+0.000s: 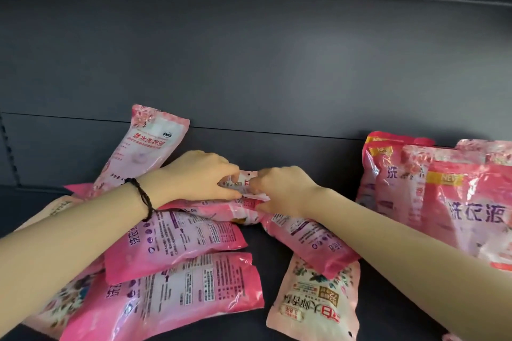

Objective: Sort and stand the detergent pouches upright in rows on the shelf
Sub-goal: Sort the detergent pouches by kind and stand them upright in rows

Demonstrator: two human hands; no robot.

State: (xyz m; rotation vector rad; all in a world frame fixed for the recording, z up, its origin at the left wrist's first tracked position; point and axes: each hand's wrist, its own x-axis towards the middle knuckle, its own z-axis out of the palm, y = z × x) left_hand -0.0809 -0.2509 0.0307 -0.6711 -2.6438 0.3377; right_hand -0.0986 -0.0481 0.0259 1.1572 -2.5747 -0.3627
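1. Pink pouches make a loose pile on the left and middle of the dark shelf. They lie flat and overlap, several with printed backs up.
2. At the right a row already stands upright, fronts facing out, close to the back wall.
3. One leaning pouch is propped slantwise against that wall behind the pile. A pale pouch lies flat at the front, apart from the row.
4. Both hands meet over the top of the pile. The left hand, with a dark bracelet at its wrist, and the right hand each curl fingers and thumb onto the crumpled end of one pouch, pinching it.
5. That pouch lies on its side across the pile, between the leaning pouch and the row. As far as I can tell, it is not yet lifted clear.
6. The step in hand, as I judge it, is picking up the next pouch to stand.
7. The next move calls for lifting it free without dragging its neighbours. It then needs turning base down and front outward, and setting beside the row or in the bare gap in the middle.
8. The contents look soft and slack, so the base likely needs settling flat before release, or the pouch may slump.
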